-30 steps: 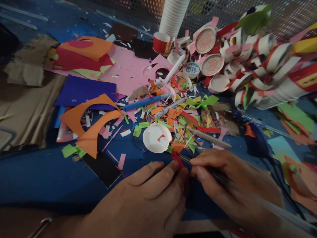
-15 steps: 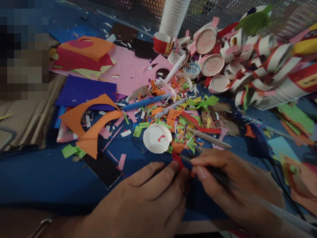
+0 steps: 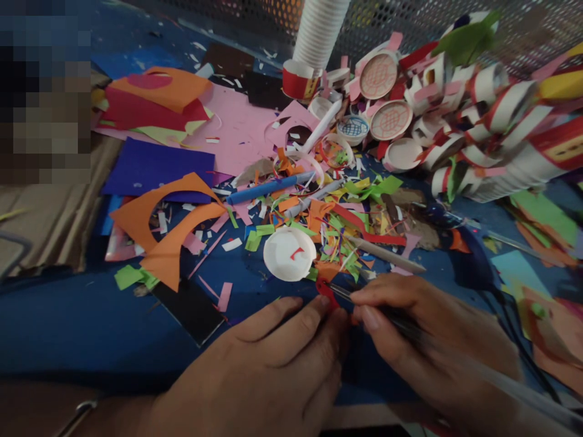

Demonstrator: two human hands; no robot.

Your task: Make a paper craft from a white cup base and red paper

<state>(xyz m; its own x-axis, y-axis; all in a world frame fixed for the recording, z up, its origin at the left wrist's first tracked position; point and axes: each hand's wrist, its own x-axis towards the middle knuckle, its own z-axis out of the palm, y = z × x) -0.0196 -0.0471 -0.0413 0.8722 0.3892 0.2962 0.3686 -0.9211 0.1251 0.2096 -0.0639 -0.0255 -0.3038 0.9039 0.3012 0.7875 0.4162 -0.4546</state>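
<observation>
My left hand (image 3: 273, 358) lies flat on the blue table, its fingertips pressing down a small curved piece of red paper (image 3: 334, 301). Between the thumb and fingers of my right hand (image 3: 423, 328) is a slim pen-like tool (image 3: 340, 292) with a metal tip; its exact kind is unclear. That tip touches or almost touches the red paper just beyond my left fingertips. Straight ahead of my fingers sits a small white paper disc or shallow cup (image 3: 286, 258) with a red scrap (image 3: 297, 252) in it. Part of the red paper is hidden under my fingers.
Coloured paper scraps (image 3: 346, 237) and a blue marker (image 3: 268, 189) cover the middle. Cut paper cups (image 3: 492, 121) pile up at the back right, beside a tall cup stack (image 3: 321, 30). An orange cut-out (image 3: 168, 224) and cardboard (image 3: 50, 224) lie left; a dark cable (image 3: 514, 321) runs right.
</observation>
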